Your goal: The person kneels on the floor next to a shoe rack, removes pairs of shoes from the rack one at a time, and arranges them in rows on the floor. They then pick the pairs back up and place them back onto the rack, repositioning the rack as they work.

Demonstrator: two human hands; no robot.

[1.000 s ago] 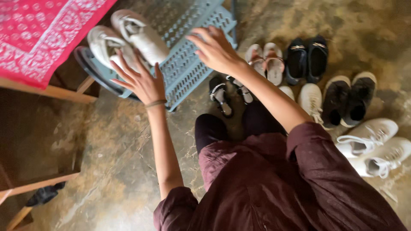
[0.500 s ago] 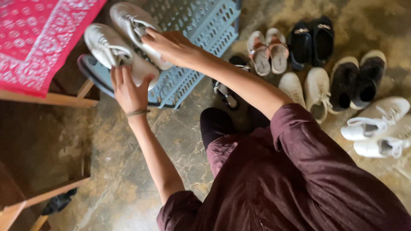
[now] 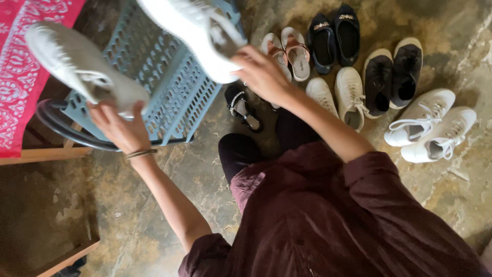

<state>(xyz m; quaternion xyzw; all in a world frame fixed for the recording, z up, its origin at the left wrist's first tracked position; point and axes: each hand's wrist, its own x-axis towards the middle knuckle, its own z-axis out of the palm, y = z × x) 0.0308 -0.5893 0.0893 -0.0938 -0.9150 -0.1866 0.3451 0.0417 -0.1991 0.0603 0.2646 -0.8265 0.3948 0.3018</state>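
Sneakers, one per hand, both lifted over the blue crate (image 3: pixel 169 102): left hand (image 3: pixel 120 128) clenched on the heel end of the left sneaker (image 3: pixel 77 64), its long axis running up-left from the grip, toe out toward the red cloth (image 3: pixel 20 77). Right hand (image 3: pixel 264 74) grasps the right sneaker (image 3: pixel 192 33) at its near end, long axis also up-left, toe past the top edge, sole side facing up-left. Other shoes lie on the floor (image 3: pixel 205 174), nearer the right hand.

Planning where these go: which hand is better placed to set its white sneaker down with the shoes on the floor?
Probably the right hand: its sneaker is beside the floor shoes.
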